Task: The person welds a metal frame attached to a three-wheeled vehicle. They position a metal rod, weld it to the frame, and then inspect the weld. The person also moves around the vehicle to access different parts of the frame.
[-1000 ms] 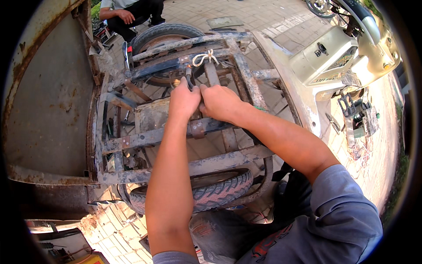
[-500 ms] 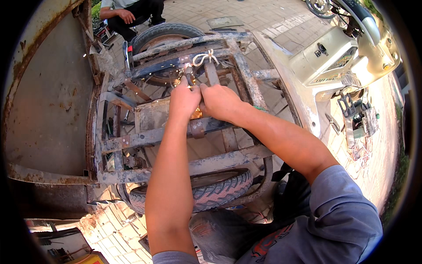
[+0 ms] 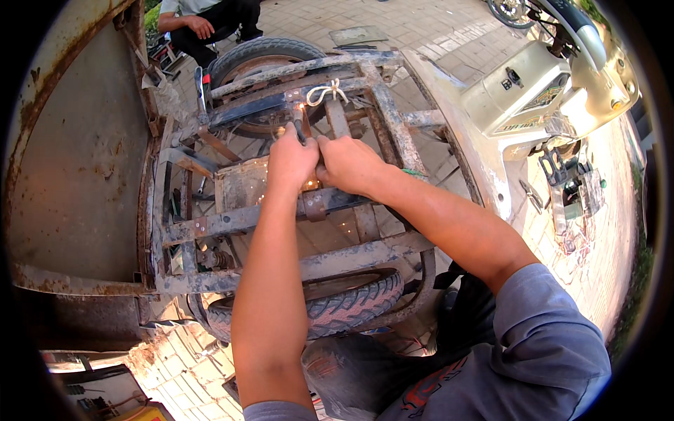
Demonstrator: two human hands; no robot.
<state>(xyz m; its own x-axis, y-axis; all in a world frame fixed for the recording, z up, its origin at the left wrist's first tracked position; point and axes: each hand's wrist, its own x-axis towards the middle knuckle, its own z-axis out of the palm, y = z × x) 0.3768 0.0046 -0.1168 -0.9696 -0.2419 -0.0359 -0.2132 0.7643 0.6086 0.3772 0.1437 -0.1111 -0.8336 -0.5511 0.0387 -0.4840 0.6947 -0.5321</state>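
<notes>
My left hand is closed around a dark, rod-shaped tool, most of it hidden in my fingers. Just past the tool's tip, a bright spark point glows on a crossbar of the rusty frame. My right hand is curled and pressed against the left one; what its fingers grip is hidden. Orange glow and small sparks show beneath both hands. A white cord is tied in a bow round a metal bar just beyond the right hand.
The frame spans the space before me, with a tyre on the near side and another tyre on the far side. A rusty metal panel rises at left. Beige scooter bodywork stands right. A seated person is far left.
The spray of sparks around the crossbar has shrunk to a small bright point. More scattered sparks show below the hands, which have shifted only slightly.
</notes>
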